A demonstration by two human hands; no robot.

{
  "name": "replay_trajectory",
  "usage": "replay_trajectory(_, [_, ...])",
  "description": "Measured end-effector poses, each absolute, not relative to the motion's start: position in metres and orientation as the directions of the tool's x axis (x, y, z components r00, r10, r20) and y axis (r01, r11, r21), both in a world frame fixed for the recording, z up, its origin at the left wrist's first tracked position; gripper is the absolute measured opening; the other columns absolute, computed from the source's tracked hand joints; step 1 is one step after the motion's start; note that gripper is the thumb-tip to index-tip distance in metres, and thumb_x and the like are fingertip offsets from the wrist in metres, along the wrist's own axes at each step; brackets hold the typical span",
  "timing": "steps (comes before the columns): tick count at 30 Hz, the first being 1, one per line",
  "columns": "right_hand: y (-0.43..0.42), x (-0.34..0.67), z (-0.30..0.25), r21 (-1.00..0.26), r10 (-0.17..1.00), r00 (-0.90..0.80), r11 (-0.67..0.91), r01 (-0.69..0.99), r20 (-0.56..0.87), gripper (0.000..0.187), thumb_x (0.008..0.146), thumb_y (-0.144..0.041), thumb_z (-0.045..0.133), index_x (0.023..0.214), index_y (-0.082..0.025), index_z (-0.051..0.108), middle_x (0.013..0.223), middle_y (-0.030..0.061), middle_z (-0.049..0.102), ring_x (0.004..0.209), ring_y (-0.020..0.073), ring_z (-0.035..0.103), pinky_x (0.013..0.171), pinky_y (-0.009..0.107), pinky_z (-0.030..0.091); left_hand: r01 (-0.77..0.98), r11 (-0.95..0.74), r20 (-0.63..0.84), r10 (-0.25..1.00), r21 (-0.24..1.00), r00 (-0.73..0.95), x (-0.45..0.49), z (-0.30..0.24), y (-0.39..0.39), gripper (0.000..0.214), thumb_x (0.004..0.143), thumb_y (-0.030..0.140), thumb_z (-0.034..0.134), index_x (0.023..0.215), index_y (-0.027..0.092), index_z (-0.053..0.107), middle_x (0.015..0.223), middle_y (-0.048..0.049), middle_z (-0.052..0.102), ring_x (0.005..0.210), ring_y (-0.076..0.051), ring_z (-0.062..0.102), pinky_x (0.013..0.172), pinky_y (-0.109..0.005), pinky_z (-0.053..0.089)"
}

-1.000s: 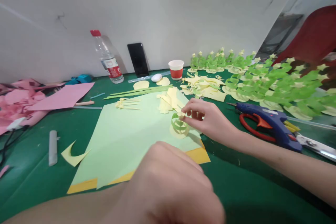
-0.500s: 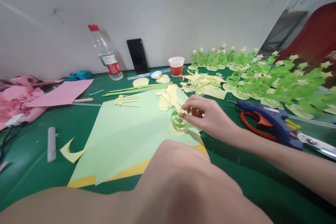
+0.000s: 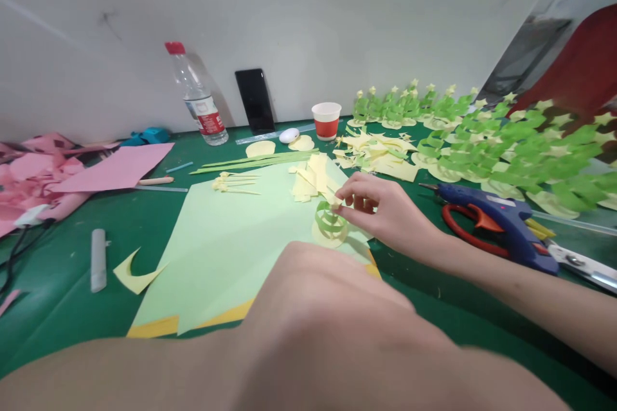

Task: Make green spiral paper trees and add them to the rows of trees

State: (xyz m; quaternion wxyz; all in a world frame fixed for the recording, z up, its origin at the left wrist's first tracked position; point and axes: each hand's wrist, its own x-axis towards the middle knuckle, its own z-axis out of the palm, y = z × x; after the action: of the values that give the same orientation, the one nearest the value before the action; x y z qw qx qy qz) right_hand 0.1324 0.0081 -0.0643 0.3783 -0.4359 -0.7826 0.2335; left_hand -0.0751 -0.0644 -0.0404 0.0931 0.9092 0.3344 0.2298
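My right hand (image 3: 373, 202) has thumb and fingertips pinched on a small pale yellow paper star (image 3: 335, 201). The star is at the top of a green paper spiral (image 3: 329, 221), which stands on a round pale yellow paper base (image 3: 330, 239). This piece sits at the right side of a light green paper sheet (image 3: 231, 244). Close to the camera, a large blurred shape, apparently my left hand (image 3: 318, 308) and arm, covers the bottom; its fingers are hidden. Beyond the spiral lie pale yellow paper strips (image 3: 308, 178).
A blue glue gun (image 3: 491, 202) and red-handled scissors (image 3: 475, 221) lie right. Several finished spiral trees (image 3: 482, 135) stand behind them, near paper scraps (image 3: 378, 151). Along the wall are a paper cup (image 3: 326, 123), phone (image 3: 255, 101) and bottle (image 3: 206, 114). Pink paper (image 3: 118, 167) lies left.
The blurred limb in front has shifted slightly and covers more of the lower right. My right hand keeps its pinch on the star. The whole view has moved a little.
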Motion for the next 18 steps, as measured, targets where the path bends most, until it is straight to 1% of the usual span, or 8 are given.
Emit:
replay_trajectory(4, [0.009, 0.131, -0.064, -0.701, 0.861, -0.33, 0.508, 0.5, 0.388, 0.005, 0.073, -0.014, 0.056, 0.069, -0.014, 0.058, 0.07, 0.0011, 0.054, 0.052, 0.0063, 0.043, 0.047, 0.021, 0.036, 0.557, -0.782, 0.368, 0.623, 0.28, 0.69, -0.065, -0.042, -0.053, 0.032, 0.084, 0.022, 0.033, 0.059, 0.021, 0.053, 0.044, 0.003, 0.046, 0.041, -0.01, 0.044, 0.041, -0.021, 0.031])
replay_trajectory(9, [0.01, 0.131, -0.064, -0.703, 0.86, -0.332, 0.509, 0.496, 0.388, 0.008, 0.074, -0.018, 0.057, 0.067, -0.014, 0.058, 0.067, -0.0002, 0.052, 0.051, 0.0055, 0.042, 0.046, 0.02, 0.035, 0.53, -0.831, 0.367, 0.551, 0.166, 0.749, -0.052, -0.063, -0.036, 0.028, 0.079, 0.012, 0.036, 0.055, 0.017, 0.049, 0.045, 0.0024, 0.046, 0.039, -0.009, 0.036, 0.04, -0.023, 0.028])
replay_trajectory(11, [0.01, 0.132, -0.064, -0.703, 0.859, -0.329, 0.511, 0.495, 0.392, 0.008, 0.075, -0.018, 0.057, 0.067, -0.014, 0.058, 0.067, -0.0005, 0.052, 0.051, 0.0055, 0.042, 0.046, 0.02, 0.035, 0.548, -0.818, 0.376, 0.569, 0.173, 0.731, -0.056, -0.073, -0.029, 0.034, 0.083, 0.013, 0.035, 0.051, 0.017, 0.047, 0.043, 0.0019, 0.044, 0.04, -0.01, 0.035, 0.041, -0.024, 0.027])
replay_trajectory(12, [0.01, 0.132, -0.064, -0.704, 0.859, -0.327, 0.51, 0.494, 0.394, 0.008, 0.075, -0.019, 0.057, 0.067, -0.015, 0.058, 0.067, -0.0004, 0.052, 0.051, 0.0056, 0.043, 0.047, 0.021, 0.035, 0.559, -0.807, 0.379, 0.586, 0.191, 0.717, -0.059, -0.077, -0.027, 0.037, 0.085, 0.014, 0.033, 0.052, 0.017, 0.047, 0.045, 0.0008, 0.046, 0.043, -0.011, 0.037, 0.043, -0.025, 0.03])
replay_trajectory(13, [0.01, 0.132, -0.064, -0.705, 0.86, -0.325, 0.509, 0.493, 0.393, 0.008, 0.074, -0.019, 0.057, 0.067, -0.015, 0.058, 0.068, -0.0002, 0.053, 0.052, 0.0058, 0.043, 0.047, 0.021, 0.036, 0.568, -0.795, 0.376, 0.603, 0.212, 0.704, -0.062, -0.08, -0.025, 0.037, 0.087, 0.014, 0.032, 0.056, 0.016, 0.051, 0.051, -0.0009, 0.05, 0.048, -0.012, 0.042, 0.046, -0.024, 0.034])
replay_trajectory(15, [0.01, 0.133, -0.065, -0.71, 0.863, -0.321, 0.504, 0.492, 0.391, 0.008, 0.074, -0.019, 0.058, 0.068, -0.015, 0.058, 0.07, 0.0005, 0.054, 0.053, 0.0061, 0.044, 0.047, 0.021, 0.036, 0.581, -0.78, 0.359, 0.624, 0.233, 0.694, -0.065, -0.085, -0.023, 0.031, 0.087, 0.013, 0.03, 0.074, 0.014, 0.058, 0.071, -0.0058, 0.06, 0.068, -0.015, 0.052, 0.061, -0.027, 0.042])
replay_trajectory(16, [0.01, 0.133, -0.065, -0.711, 0.864, -0.32, 0.503, 0.491, 0.39, 0.008, 0.074, -0.02, 0.058, 0.068, -0.015, 0.059, 0.071, 0.0007, 0.054, 0.053, 0.006, 0.044, 0.047, 0.021, 0.036, 0.587, -0.777, 0.341, 0.628, 0.226, 0.7, -0.066, -0.086, -0.023, 0.028, 0.087, 0.012, 0.03, 0.087, 0.013, 0.058, 0.084, -0.0081, 0.062, 0.08, -0.017, 0.053, 0.07, -0.029, 0.043])
replay_trajectory(18, [0.011, 0.133, -0.066, -0.707, 0.862, -0.322, 0.506, 0.494, 0.391, 0.008, 0.075, -0.02, 0.058, 0.068, -0.016, 0.059, 0.071, 0.0008, 0.054, 0.052, 0.0058, 0.044, 0.046, 0.02, 0.036, 0.597, -0.781, 0.292, 0.624, 0.185, 0.725, -0.065, -0.088, -0.023, 0.03, 0.086, 0.013, 0.032, 0.106, 0.013, 0.054, 0.105, -0.0107, 0.059, 0.098, -0.021, 0.049, 0.084, -0.036, 0.04])
